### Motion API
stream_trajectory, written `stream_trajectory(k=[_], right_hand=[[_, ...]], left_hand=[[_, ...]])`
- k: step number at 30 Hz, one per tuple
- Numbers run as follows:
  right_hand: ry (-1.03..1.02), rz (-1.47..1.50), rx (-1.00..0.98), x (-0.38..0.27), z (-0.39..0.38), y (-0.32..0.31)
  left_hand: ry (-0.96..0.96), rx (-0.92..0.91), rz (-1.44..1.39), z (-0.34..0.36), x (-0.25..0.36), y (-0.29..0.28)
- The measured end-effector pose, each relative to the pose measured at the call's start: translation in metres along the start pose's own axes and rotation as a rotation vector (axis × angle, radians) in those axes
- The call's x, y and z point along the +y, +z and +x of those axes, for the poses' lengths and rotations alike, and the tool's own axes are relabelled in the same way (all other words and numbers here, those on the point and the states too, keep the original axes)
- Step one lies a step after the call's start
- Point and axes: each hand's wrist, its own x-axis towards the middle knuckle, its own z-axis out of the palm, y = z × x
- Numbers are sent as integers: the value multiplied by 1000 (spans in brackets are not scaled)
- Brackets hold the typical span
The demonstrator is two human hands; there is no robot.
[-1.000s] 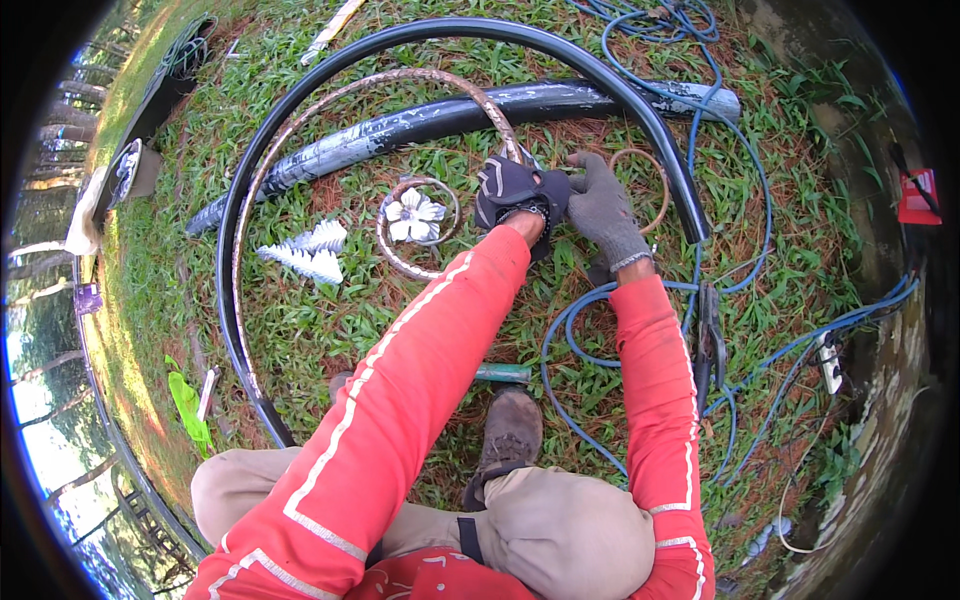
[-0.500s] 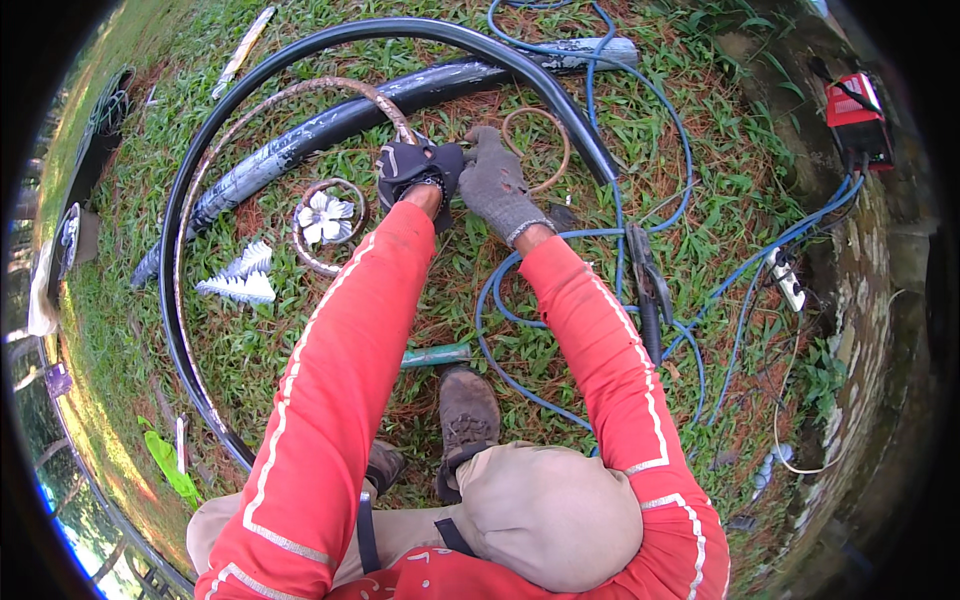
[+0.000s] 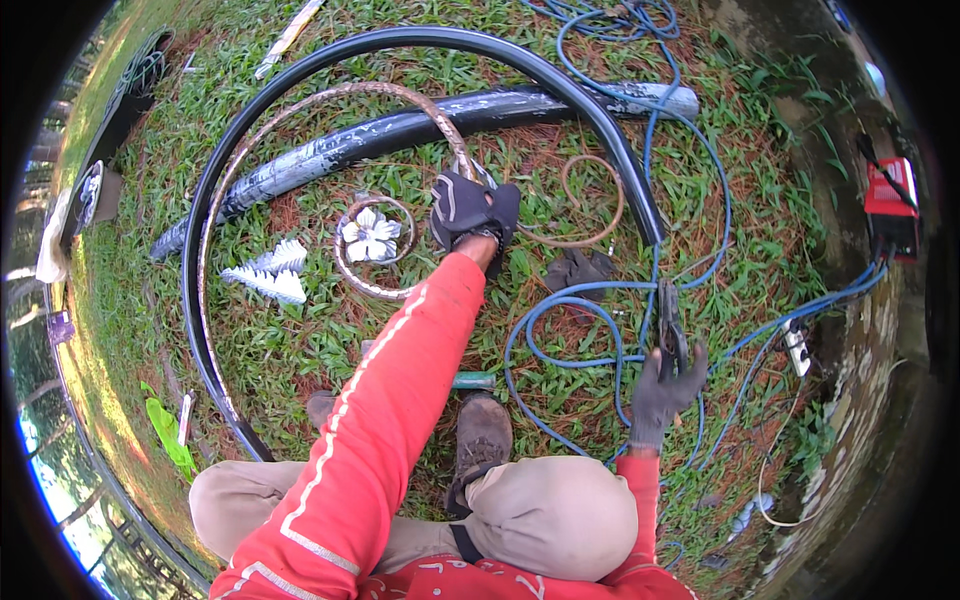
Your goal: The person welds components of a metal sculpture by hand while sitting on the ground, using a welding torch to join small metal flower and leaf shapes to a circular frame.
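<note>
My left hand (image 3: 474, 212), in a dark glove, is closed around a curved rusty metal bar (image 3: 448, 128) at the end of its big arc. What lies under the palm is hidden. My right hand (image 3: 662, 398), in a grey glove, is low on the right with fingers apart at the lower end of a black welding electrode holder (image 3: 671, 318). A thin rusty ring (image 3: 614, 220) curves out to the right of my left hand. Left of that hand, a rusty scroll (image 3: 341, 248) curls around a silvery metal flower (image 3: 370, 236).
Silvery metal leaves (image 3: 268, 273) lie at left. A thick black-and-grey pipe (image 3: 400, 138) crosses beneath a black curved tube (image 3: 395, 36). Blue cable (image 3: 533, 338) loops on the grass, near a dark crumpled piece (image 3: 580, 270). A red welding machine (image 3: 890, 205) and white power strip (image 3: 796, 348) are at right.
My right hand has left my left hand's side and moved down and right to the electrode holder, its fingers now apart. My left hand stays on the bar; the view has shifted.
</note>
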Motion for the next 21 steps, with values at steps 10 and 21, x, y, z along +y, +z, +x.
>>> stream_trajectory(k=[10,21], right_hand=[[421,162,-90,76,-51,-26],[679,309,-337,95,-17,-10]], left_hand=[[-72,-73,-92,-10,13,-14],[-98,-167,-90,-8,21,-21]])
